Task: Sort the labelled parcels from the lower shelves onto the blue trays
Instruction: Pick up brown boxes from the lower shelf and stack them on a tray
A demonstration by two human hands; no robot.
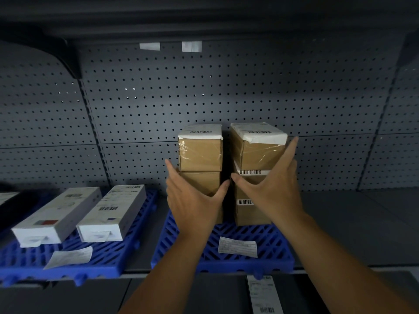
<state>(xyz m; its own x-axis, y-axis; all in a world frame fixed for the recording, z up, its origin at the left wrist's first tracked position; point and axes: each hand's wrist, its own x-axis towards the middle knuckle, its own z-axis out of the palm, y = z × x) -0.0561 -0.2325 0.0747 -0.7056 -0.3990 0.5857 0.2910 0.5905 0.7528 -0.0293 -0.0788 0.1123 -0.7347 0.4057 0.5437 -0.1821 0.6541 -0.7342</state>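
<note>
Two stacks of brown cardboard parcels with white barcode labels stand side by side on the middle blue tray (267,259). The left stack (200,155) has its lower box partly hidden by my left hand (192,200), which is spread with fingers along the stack's left side and thumb at its right edge. My right hand (274,191) is spread against the right stack (256,152), fingers reaching up its right side to the top box, thumb across the front. Neither hand is closed around a box.
A second blue tray (108,261) at the left carries two long white boxes (111,214) and a paper slip. A paper label (237,247) lies on the middle tray. Grey pegboard backs the shelf. Bare grey shelf (353,223) extends to the right.
</note>
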